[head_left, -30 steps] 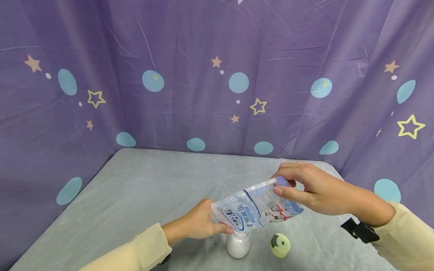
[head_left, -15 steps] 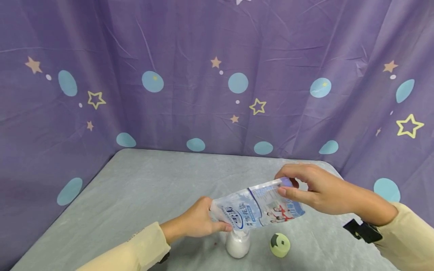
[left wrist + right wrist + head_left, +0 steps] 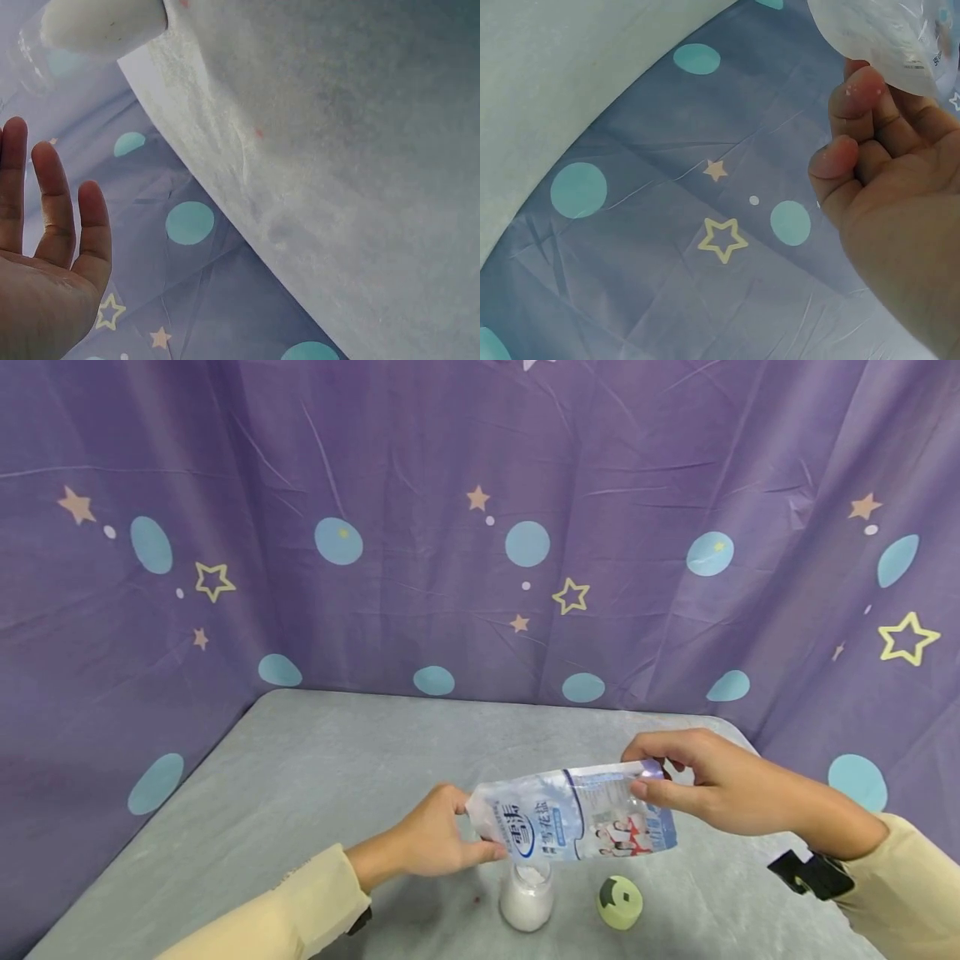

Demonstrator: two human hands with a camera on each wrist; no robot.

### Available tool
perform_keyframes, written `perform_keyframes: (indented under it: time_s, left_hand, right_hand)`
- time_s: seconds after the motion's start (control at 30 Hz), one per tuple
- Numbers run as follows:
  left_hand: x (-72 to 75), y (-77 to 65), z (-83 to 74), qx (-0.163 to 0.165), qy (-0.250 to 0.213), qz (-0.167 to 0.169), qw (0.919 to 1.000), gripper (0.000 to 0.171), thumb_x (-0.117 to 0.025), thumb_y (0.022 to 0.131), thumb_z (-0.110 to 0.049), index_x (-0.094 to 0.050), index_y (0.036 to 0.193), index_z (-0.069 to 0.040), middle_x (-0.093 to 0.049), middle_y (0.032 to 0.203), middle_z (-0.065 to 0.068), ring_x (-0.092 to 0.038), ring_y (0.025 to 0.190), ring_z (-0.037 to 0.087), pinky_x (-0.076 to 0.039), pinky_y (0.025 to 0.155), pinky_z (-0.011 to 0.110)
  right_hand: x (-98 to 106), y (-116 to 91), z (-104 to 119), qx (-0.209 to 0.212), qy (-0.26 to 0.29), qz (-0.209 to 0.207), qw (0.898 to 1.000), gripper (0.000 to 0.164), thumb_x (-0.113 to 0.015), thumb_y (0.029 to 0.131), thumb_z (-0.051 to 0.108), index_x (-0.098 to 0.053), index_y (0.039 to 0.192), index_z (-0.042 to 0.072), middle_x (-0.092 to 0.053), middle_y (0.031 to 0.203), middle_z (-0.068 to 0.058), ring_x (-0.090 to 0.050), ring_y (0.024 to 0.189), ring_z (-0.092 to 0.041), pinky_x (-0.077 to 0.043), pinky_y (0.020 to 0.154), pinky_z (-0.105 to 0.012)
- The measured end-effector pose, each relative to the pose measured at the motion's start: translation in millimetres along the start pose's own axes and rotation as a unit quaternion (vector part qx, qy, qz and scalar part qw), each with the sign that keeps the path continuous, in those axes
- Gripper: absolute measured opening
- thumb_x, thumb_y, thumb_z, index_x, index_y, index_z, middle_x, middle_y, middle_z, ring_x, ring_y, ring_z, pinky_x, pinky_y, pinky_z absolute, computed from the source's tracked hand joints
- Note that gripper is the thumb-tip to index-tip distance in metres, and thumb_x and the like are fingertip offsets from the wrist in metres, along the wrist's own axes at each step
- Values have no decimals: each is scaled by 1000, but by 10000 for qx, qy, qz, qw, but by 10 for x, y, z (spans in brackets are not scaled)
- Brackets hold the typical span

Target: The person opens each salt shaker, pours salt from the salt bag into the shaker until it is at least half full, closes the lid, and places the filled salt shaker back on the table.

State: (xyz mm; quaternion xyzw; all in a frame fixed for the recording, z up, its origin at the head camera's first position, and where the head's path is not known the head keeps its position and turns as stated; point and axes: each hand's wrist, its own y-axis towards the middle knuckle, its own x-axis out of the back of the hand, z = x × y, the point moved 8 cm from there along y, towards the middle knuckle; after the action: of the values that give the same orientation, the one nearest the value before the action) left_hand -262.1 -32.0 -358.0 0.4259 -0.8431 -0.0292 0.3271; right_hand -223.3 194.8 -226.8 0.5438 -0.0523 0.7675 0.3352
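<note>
In the head view a blue-and-white printed salt bag [image 3: 555, 814] lies nearly level in the air above a small clear jar [image 3: 527, 902]. White grains fill much of the jar, which stands upright without a lid. My left hand [image 3: 429, 837] pinches the bag's left end between thumb and fingers. At the other end, my right hand [image 3: 716, 783] pinches the upper corner. The right wrist view shows white specks on the fingertips [image 3: 865, 91] beneath the bag's edge. Jar contents appear at the top of the left wrist view. The bag's mouth is hidden.
A pale green round lid [image 3: 620, 903] with a dark mark sits on the grey tabletop [image 3: 360, 760], right of the jar. A tiny red speck lies left of the jar. Behind the table hangs a purple curtain [image 3: 450, 468] with stars and dots.
The bag has tilted from slanting down to the left to nearly level. Its right end moved slightly right and down with my right hand. More of the jar's mouth shows.
</note>
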Motion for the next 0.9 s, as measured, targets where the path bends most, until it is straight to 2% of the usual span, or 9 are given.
perform_keyframes:
  time_s: [0.23,0.4,0.53,0.77,0.9]
  left_hand:
    - [108,13,-76,-310,208,-171,9992,12,-84,79,-9,-80,90,-12,-78,85,-4,-70,79,5,-56,77,28]
    - [179,29,-126,-425,253,-279,9984,8,-82,80,-9,-79,85,-13,-77,86,-9,-71,82,8,-56,85,37]
    - [236,42,-177,-514,323,-386,9974,9,-81,79,-8,-76,80,-15,-76,83,-9,-70,79,7,-53,89,36]
    - [328,61,-266,-584,382,-584,9959,8,-80,81,-8,-77,82,-16,-73,80,-10,-67,77,9,-53,86,36]
    - [388,74,-326,-722,530,-791,9928,13,-80,81,-7,-74,75,-18,-71,77,-12,-66,76,8,-53,85,38]
  right_hand:
    - [-28,-67,-97,-194,133,42,9997,19,-65,101,11,-67,103,30,-66,88,17,-56,75,-4,-43,61,-27]
    - [-64,-115,-178,-267,118,18,9996,19,-66,100,12,-68,103,31,-65,88,18,-53,76,-5,-41,64,-28]
    - [-116,-149,-253,-314,205,54,9993,19,-67,100,12,-68,103,31,-64,86,18,-54,77,-5,-41,65,-29]
    - [-185,-189,-321,-241,304,-1,9992,20,-68,99,12,-68,100,32,-63,86,17,-57,80,-6,-41,67,-29]
    - [-228,-200,-356,-196,465,-41,9987,21,-68,99,11,-68,99,32,-63,86,15,-58,81,-7,-44,65,-28]
